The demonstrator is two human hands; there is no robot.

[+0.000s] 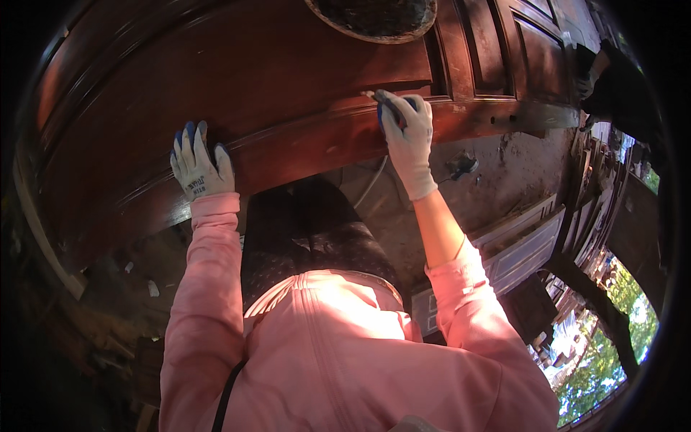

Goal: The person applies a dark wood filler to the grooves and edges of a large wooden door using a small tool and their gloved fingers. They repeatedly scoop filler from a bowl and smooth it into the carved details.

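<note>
Head camera looks down on a big reddish-brown varnished wooden door [237, 79], laid flat and filling the upper half of the view, its raised panels bending toward the rim. Along its near side runs the glossy rounded door edge [309, 140], and both hands are on it. Below that, the person's pink zip-up hooded top [338, 353] takes up the lower middle, sleeves reaching up to the wood. Past the door, on the right, the dusty grey concrete floor [504, 173] shows, with a pale blue-grey panelled door [518, 252] lying on it nearer the person. A black cable [461, 165] sits on that floor just under the door edge.

Now the hands. The left hand [198, 169], in a white knit glove with blue fingertips, lies flat on the edge, fingers spread and straight, gripping nothing. The right hand [409, 133], gloved the same, is further along the edge, well apart from the left, fingers curled tight around a small dark-handled tool [385, 104]. Its pale tip touches the top of the door edge; what kind of tool it is I cannot tell.
</note>
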